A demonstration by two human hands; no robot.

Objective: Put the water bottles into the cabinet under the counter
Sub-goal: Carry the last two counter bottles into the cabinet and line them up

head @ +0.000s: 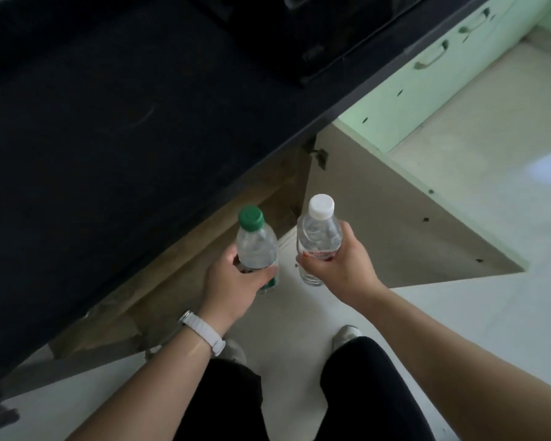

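Two bottles are held upright, the green-capped bottle (256, 246) clasped by the left hand (236, 281), the white-capped bottle (318, 240) by the right hand (337, 262), ready for the open cabinet (268, 198).

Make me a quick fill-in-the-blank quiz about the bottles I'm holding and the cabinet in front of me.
1. The bottle in the left hand has a ____ cap.
2. The bottle in the right hand has a ____ cap.
3. The cabinet door under the black counter stands ____.
4. The wristband is on the ____ wrist.

Missing words: green; white; open; left
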